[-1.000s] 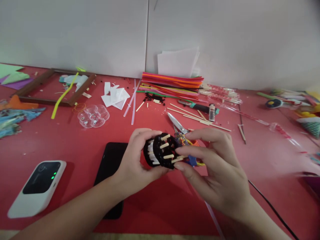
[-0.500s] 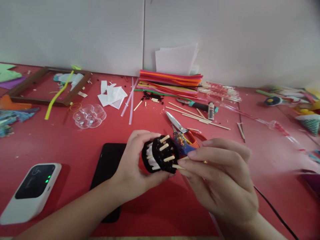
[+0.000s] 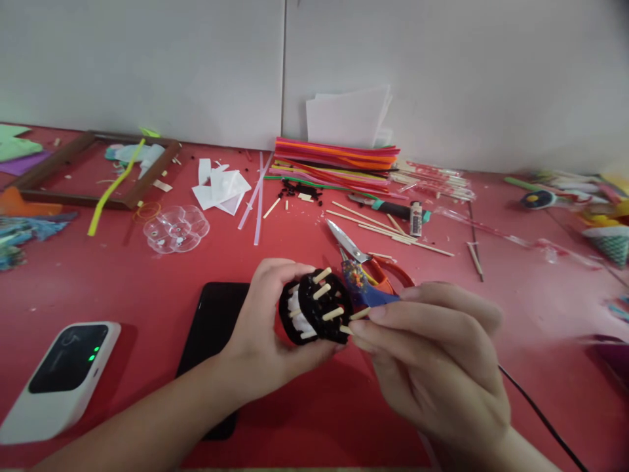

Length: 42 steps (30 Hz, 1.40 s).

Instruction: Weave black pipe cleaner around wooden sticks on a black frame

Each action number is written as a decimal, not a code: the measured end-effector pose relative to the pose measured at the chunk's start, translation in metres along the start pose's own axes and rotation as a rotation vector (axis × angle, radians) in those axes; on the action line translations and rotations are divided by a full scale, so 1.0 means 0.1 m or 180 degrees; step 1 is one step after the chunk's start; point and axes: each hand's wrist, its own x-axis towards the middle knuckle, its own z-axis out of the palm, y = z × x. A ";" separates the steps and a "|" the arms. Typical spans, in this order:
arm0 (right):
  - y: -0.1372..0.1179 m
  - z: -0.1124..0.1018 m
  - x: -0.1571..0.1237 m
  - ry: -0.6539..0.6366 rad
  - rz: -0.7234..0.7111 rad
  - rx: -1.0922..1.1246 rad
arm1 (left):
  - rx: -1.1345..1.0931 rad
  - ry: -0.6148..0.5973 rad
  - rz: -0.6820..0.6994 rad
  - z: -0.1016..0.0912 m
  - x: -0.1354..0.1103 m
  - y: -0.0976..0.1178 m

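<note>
My left hand [image 3: 263, 328] is wrapped round a small round craft piece [image 3: 322, 301], with black fuzzy rings and white filling between them. Several short pale wooden sticks poke out of its black face, which is turned to the right. At the right rim of the piece, my right hand [image 3: 437, 354] pinches a short wooden stick [image 3: 361, 313] between its fingertips. Another stick end [image 3: 346, 330] sticks out just below, close to the fingertips. Behind the right fingers lie scissors [image 3: 348, 241] with orange handles and a blue object [image 3: 376, 296] with a speckled tip, partly hidden.
A black phone [image 3: 211, 328] lies under my left forearm, and a white device [image 3: 63, 373] with a screen is at left. Farther back are pipe cleaners [image 3: 334, 157], loose wooden sticks [image 3: 393, 229], a lighter [image 3: 415, 219], white paper scraps [image 3: 223, 187] and a brown frame [image 3: 73, 196].
My right hand has shifted slightly right, and more of the pinched stick and the scissors' orange handle shows. My left hand and the craft piece stay nearly in place.
</note>
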 end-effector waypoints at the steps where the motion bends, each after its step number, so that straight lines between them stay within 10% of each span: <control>1: 0.01 0.00 0.01 -0.0029 0.0020 0.0042 | 0.0010 0.0001 0.0015 0.00 0.00 0.00; 42: -0.05 0.10 -0.06 -0.0013 0.0223 -0.0084 | 0.0163 0.0156 -0.0316 0.01 -0.02 0.00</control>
